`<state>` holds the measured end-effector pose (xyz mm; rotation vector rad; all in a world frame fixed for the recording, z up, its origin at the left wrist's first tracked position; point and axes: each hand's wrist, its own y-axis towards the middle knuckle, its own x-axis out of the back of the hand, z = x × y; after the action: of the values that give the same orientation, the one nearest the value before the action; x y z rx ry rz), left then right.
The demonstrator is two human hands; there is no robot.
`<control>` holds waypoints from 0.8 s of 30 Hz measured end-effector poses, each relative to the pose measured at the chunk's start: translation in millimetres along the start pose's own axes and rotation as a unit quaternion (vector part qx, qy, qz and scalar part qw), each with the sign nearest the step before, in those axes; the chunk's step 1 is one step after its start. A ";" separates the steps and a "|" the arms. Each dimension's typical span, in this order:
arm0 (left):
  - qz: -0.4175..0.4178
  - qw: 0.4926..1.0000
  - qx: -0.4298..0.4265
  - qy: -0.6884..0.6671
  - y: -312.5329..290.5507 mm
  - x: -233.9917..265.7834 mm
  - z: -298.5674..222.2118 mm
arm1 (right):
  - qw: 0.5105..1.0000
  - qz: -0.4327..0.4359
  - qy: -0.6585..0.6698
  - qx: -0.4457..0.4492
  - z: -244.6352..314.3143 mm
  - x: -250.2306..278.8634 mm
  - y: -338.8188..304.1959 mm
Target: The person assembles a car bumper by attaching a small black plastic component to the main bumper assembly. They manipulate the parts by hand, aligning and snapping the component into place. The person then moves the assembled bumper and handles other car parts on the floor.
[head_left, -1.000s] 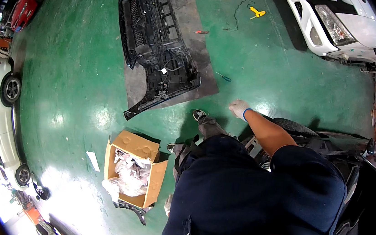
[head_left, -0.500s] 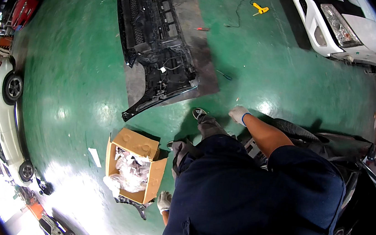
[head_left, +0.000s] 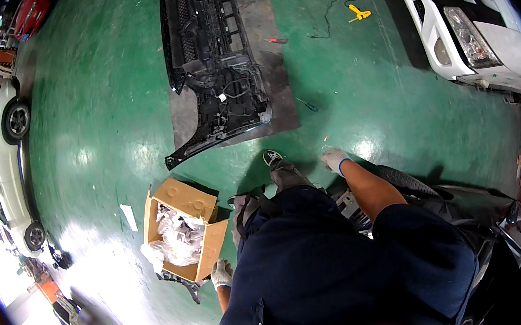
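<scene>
My left hand [head_left: 222, 274], in a whitish knit glove, hangs next to the lower right edge of an open cardboard box [head_left: 213, 246]. Its fingers look loosely apart, with nothing visible in them. Clear plastic wrapping [head_left: 181, 240] fills the box. My right hand [head_left: 335, 160], gloved with a blue cuff edge, is held out over the green floor, its fingers curled in; whatever they may hold is hidden. Ahead, a long black car bumper assembly [head_left: 220, 63] with a wire harness lies on a grey mat [head_left: 286, 111].
A screwdriver [head_left: 308, 105], a red-handled tool [head_left: 278, 40] and a corded yellow glue gun [head_left: 359, 13] lie beyond. White vehicle [head_left: 470, 45] stands far right; dark car parts [head_left: 460, 199] are close at right. Parked cars [head_left: 1, 154] line the left; white paper [head_left: 128, 217] lies beside the box.
The box and bumper sit slightly farther left in view. My left hand has shifted a little left and up, closer to the box; my right hand has barely moved.
</scene>
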<state>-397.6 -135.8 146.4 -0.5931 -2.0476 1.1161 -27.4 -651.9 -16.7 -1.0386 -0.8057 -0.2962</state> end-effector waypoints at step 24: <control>-0.004 1.000 0.016 -0.023 1.9 -13.8 12.3 | 0.997 -0.062 0.037 0.003 -4.7 6.4 5.8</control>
<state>-398.2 -150.6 135.1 -0.5479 -2.0661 1.1661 -17.5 -652.1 -17.2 -0.9690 -0.8050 -0.4347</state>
